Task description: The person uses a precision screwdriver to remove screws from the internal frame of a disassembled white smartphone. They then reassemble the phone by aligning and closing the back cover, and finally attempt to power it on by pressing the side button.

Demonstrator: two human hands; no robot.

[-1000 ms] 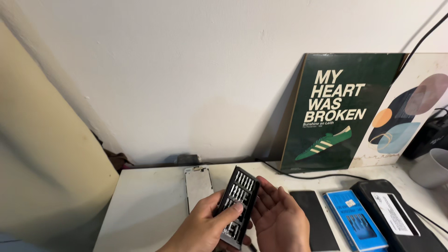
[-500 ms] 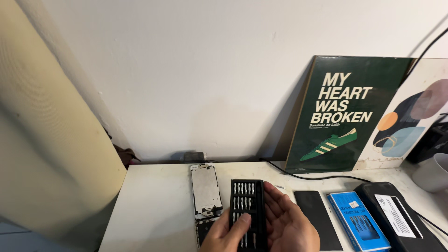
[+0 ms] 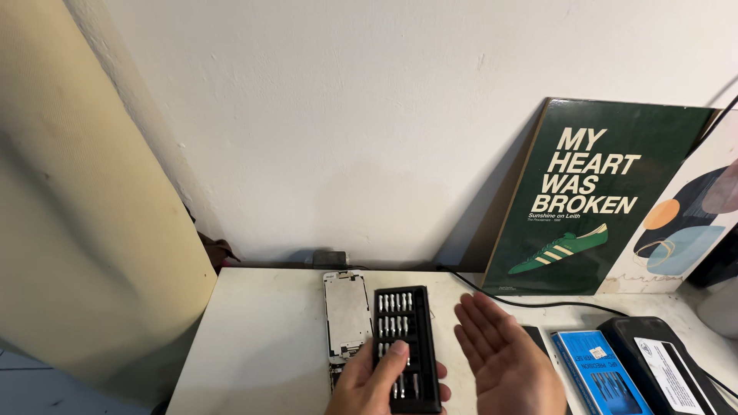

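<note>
Bit tray steadied on the tabletop.
Our left hand pinches the black bit tray, thumb on top; right hand hovers spread, holding nothing. We keep the tray flat so bits stay seated. Beyond: opened phone frame, green poster.

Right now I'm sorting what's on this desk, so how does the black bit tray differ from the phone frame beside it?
The black bit tray is dark and holds rows of silver bits; the phone frame is pale, thin and bare metal. The left hand grips the tray with its thumb on top, while the frame lies untouched. The open right hand hovers beside the tray. Both are long rectangles lying lengthwise on the white desk.
</note>
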